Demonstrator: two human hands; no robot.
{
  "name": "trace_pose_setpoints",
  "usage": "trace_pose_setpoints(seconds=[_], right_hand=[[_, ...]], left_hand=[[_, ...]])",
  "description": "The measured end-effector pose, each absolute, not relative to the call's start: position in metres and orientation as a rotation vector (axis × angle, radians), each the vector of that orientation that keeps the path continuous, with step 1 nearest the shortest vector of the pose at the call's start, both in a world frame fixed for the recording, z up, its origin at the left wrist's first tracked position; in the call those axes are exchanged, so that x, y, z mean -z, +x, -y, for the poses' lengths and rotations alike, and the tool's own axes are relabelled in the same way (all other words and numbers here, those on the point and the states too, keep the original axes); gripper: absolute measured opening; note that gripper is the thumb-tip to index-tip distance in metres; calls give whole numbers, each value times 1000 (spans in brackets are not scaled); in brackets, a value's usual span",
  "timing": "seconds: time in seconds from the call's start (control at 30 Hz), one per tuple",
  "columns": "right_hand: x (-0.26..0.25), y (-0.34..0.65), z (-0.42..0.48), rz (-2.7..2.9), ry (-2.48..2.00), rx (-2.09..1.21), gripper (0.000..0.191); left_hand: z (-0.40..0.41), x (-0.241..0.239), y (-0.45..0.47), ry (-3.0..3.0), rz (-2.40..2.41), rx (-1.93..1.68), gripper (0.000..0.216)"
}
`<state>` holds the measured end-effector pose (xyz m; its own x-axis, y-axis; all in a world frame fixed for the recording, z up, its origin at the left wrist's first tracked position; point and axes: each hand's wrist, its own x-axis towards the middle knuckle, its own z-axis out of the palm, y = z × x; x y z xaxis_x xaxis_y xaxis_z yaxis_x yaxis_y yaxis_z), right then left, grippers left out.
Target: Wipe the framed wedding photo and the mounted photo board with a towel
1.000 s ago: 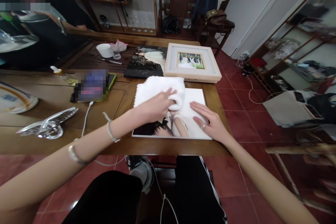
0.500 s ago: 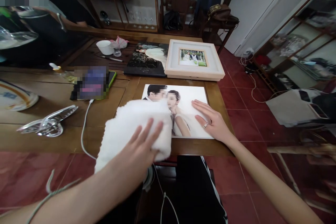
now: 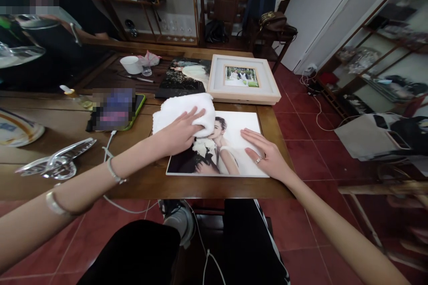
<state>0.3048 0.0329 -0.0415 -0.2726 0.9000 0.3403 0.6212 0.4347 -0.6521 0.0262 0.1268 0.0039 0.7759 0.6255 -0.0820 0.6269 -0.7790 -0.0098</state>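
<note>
Should the left hand (image 3: 182,134), its grip closed on the fluffy white cloth (image 3: 177,106), drag hard bodyward, the flat white-edged rectangular photo panel (image 3: 229,160) near the brown wooden bench's (image 3: 214,188) near right corner could slip from under the right hand (image 3: 268,155), flat and grasping nothing.

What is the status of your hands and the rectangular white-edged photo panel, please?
Left hand on folded white fluffy cloth. Right hand on photo panel, right side. Panel on brown wooden table. Cloth hiding panel's upper left.
</note>
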Motion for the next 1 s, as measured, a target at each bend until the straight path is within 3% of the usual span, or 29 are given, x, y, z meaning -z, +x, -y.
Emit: trace_pose_setpoints(seconds=[0.17,0.4,0.5,0.8,1.0], right_hand=[[43,305,-33,2004,-1273,-523,42],[42,304,-33,2013,-1277,-514,43],[42,304,-33,2014,-1277,-511,42],[43,306,-33,2031,-1264,-522,43],[42,305,-33,2029,-1292,-531,42]], left_hand=[[-91,-2,32,2965,-1102,195,48],[17,-11,36,2895,-801,203,24],[8,-15,39,2901,-764,207,28],[-118,-9,66,2878,-956,77,53],[-51,-15,80,2927,-959,175,38]])
